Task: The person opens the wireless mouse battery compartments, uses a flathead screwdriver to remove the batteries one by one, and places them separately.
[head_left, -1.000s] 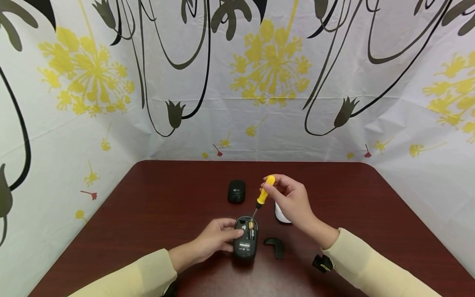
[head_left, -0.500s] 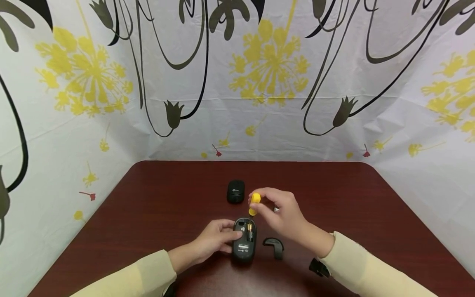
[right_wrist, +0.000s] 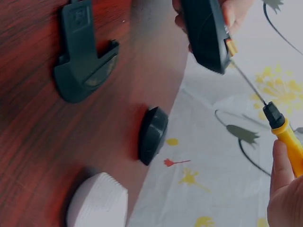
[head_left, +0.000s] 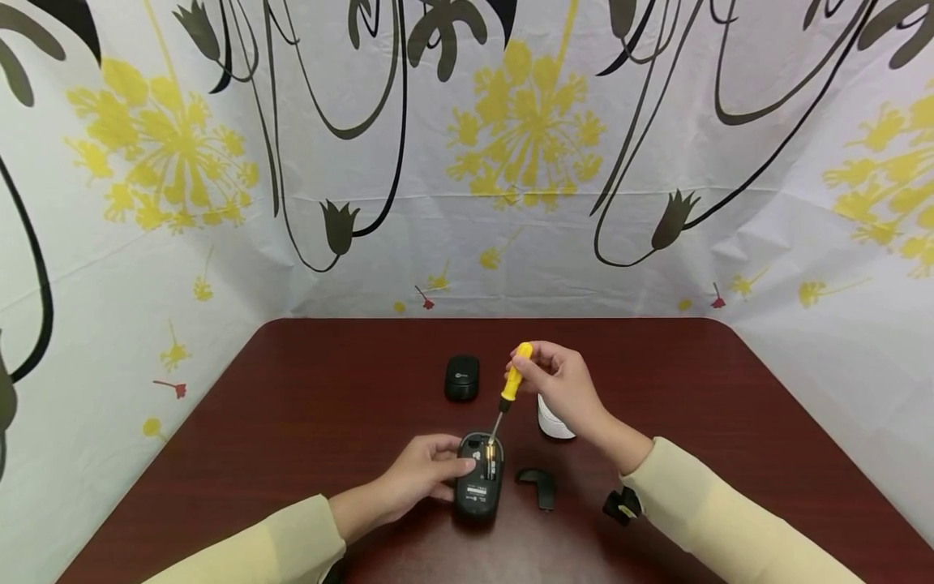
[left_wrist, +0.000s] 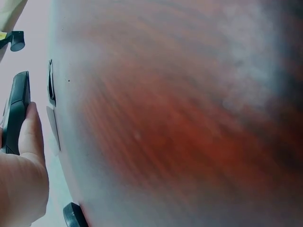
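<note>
My left hand (head_left: 423, 470) holds a dark computer mouse (head_left: 476, 495) with its underside up, the thumb lying over its left edge. The battery compartment is uncovered, and a gold-and-black battery (head_left: 490, 461) shows in it. In the right wrist view the battery's end (right_wrist: 231, 46) sticks out above the mouse. My right hand (head_left: 565, 385) grips a yellow-handled screwdriver (head_left: 516, 377), which slants down to the left. Its metal tip meets the battery's upper end. Just right of the mouse lies its dark battery cover (head_left: 541, 485), a curved piece with a long tab.
Farther back on the dark red table (head_left: 350, 381) stands a black mouse (head_left: 462, 378). A white mouse (head_left: 554, 420) sits behind my right hand, which partly hides it. A patterned white sheet (head_left: 409, 243) hangs around the table.
The screwdriver's handle first dips toward the mouse, then rises again with my right hand, and its shaft shows once more. The left hand keeps its hold on the mouse almost unmoved.
</note>
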Tool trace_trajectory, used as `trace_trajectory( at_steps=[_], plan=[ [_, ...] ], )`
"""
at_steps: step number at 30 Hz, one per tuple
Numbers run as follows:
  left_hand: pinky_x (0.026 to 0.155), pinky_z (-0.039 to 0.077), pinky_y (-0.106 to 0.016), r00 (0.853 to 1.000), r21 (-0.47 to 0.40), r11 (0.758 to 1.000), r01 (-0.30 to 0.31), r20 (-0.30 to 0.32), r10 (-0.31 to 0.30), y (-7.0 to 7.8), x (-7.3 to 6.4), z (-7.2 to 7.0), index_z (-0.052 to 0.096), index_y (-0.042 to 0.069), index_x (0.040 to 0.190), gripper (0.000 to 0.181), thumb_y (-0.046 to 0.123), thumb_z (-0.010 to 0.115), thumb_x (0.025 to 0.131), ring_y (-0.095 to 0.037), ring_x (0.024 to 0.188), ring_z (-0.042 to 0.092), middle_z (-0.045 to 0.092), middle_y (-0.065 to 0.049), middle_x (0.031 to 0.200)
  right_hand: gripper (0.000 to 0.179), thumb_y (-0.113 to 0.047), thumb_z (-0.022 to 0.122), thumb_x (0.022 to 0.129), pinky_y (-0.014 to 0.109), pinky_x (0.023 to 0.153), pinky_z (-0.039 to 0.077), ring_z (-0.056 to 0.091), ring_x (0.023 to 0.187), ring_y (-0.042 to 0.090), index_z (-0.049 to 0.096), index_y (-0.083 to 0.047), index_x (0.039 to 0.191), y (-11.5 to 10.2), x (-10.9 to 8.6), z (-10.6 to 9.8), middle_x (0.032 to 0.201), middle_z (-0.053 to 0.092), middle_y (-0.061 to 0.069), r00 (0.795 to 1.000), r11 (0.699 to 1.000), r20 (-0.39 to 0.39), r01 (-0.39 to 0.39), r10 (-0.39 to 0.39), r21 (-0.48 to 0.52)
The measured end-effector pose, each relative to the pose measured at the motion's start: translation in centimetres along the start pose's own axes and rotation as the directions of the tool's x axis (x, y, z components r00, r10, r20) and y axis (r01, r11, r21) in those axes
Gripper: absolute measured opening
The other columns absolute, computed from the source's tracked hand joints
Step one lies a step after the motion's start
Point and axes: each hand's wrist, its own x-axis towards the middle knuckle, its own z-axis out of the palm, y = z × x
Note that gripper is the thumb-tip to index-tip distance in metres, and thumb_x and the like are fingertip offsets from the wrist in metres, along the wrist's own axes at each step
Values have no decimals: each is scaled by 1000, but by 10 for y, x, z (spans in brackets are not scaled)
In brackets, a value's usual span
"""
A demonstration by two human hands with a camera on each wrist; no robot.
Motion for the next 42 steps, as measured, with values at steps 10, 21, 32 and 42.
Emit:
trace_trajectory(
  at_steps=[10, 21, 32, 42],
  plan=[
    [64, 59, -36, 1000, -11, 1000, -7, -3, 7, 1, -3, 2, 56, -13, 121, 38, 6, 67, 90, -23, 86, 68, 69, -19, 104, 29, -16, 59, 98, 30, 75, 58, 68, 90, 20, 59, 11, 111, 20, 9, -9, 100, 67, 17, 944, 943, -60, -319, 326, 97],
    [66, 59, -36, 1000, -48, 999, 16, 22, -15, 3, -3, 2, 55, -13, 122, 37, 6, 66, 91, -23, 85, 68, 68, -20, 105, 31, -17, 58, 99, 27, 74, 57, 67, 91, 19, 57, 10, 113, 29, 10, -14, 94, 67, 9, 915, 905, -22, -393, 402, 164],
    [68, 59, -39, 999, -63, 998, 23, 47, -20, 1, -4, 2, 54, -14, 122, 37, 5, 65, 91, -23, 82, 68, 69, -19, 101, 29, -14, 56, 100, 23, 71, 57, 66, 81, 15, 57, 11, 114, 41, 12, -13, 96, 68, 15, 863, 840, 6, -494, 506, 223],
    [71, 59, -41, 997, -89, 995, 35, 76, -28, -1, -4, 1, 55, -14, 121, 35, 5, 64, 92, -24, 85, 68, 68, -21, 102, 30, -16, 56, 100, 26, 73, 57, 66, 81, 17, 57, 11, 114, 38, 10, -12, 99, 66, 18, 857, 835, -5, -500, 515, 230]
  ],
)
